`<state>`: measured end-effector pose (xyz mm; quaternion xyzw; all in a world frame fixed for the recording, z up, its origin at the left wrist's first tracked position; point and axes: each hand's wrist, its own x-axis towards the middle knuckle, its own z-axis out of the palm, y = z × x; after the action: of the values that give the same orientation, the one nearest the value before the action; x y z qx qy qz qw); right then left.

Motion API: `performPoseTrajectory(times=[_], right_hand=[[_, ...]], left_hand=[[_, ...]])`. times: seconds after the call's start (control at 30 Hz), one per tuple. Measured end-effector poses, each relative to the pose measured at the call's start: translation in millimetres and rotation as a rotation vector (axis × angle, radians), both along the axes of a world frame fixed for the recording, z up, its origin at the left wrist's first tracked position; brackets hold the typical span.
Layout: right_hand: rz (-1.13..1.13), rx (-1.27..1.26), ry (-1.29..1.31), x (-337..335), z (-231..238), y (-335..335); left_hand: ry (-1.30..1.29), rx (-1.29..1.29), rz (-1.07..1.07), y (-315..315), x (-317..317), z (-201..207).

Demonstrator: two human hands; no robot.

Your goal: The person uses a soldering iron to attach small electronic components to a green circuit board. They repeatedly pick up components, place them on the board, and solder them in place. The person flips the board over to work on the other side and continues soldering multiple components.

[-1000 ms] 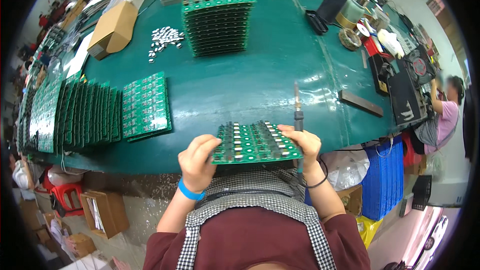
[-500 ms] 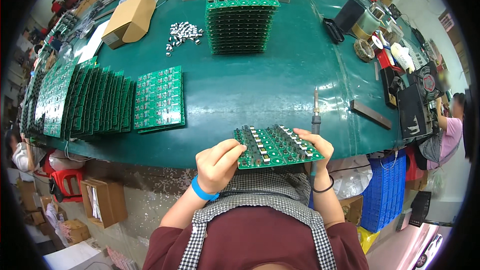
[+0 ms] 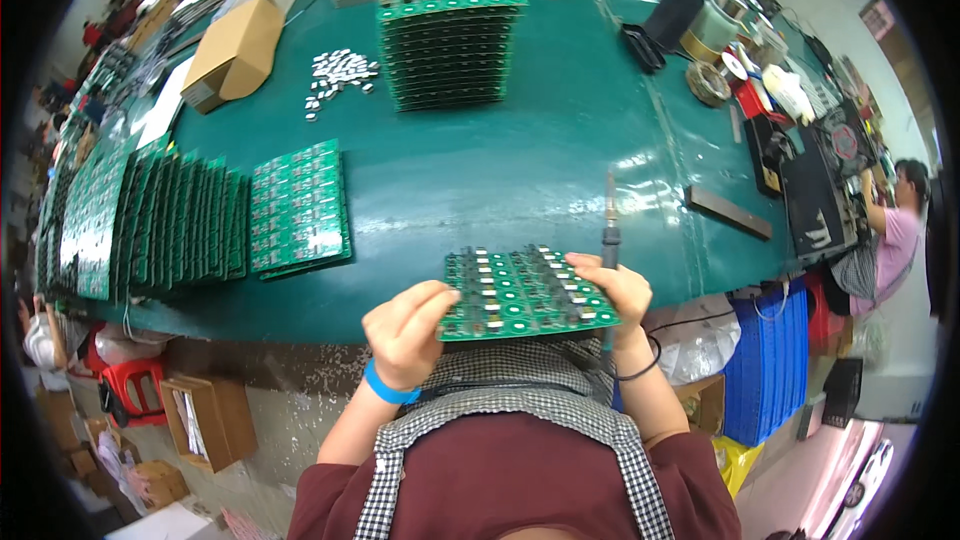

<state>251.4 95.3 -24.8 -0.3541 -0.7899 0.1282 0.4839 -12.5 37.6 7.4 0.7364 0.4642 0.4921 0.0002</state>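
A green circuit board (image 3: 508, 302) with rows of black and white components is held at the table's near edge, above my lap. My left hand (image 3: 408, 330) pinches its left edge between thumb and fingers. At its right edge, my right hand (image 3: 628, 302) grips the board as well. The same hand keeps a soldering iron (image 3: 611, 225) tucked in, its tip pointing up and away from me. Beyond the board rises a tall stack of green circuit boards (image 3: 450, 45) carrying components.
To the left stand a row of upright boards (image 3: 180, 220) and a small leaning pile of boards (image 3: 298, 205). White components (image 3: 340, 78) lie loose near an open cardboard box (image 3: 235, 52). A dark metal bar (image 3: 728, 212), a solder spool (image 3: 707, 83) and a black machine (image 3: 815, 205) are on the right.
The whole view has shifted, so the table and its things appear a little farther left. Both hands keep hold of the board, and the soldering iron stays in my right hand.
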Motion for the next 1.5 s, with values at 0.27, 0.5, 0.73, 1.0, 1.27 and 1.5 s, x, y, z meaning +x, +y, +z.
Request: performPoseTrajectory(times=[0.27,0.5,0.73,1.0,1.27,1.5], right_hand=[[0.026,0.057,-0.007,-5,4,2],[0.014,0.056,0.018,-7,2,3],[0.004,0.026,0.027,-7,0,4],[0.141,-0.147,0.187,1,15,-7],[0.343,-0.152,0.173,2,55,-15],[0.503,-0.201,0.170,6,50,-5]], left_hand=[[-0.008,-0.003,0.012,-2,-6,-14],[0.003,-0.015,0.011,-4,-4,-13],[-0.038,-0.014,0.037,-1,-1,-9],[-0.022,-0.019,0.006,-3,-4,-13],[0.009,-0.011,-0.007,-4,-5,-15],[0.026,-0.022,-0.005,-7,-7,-16]])
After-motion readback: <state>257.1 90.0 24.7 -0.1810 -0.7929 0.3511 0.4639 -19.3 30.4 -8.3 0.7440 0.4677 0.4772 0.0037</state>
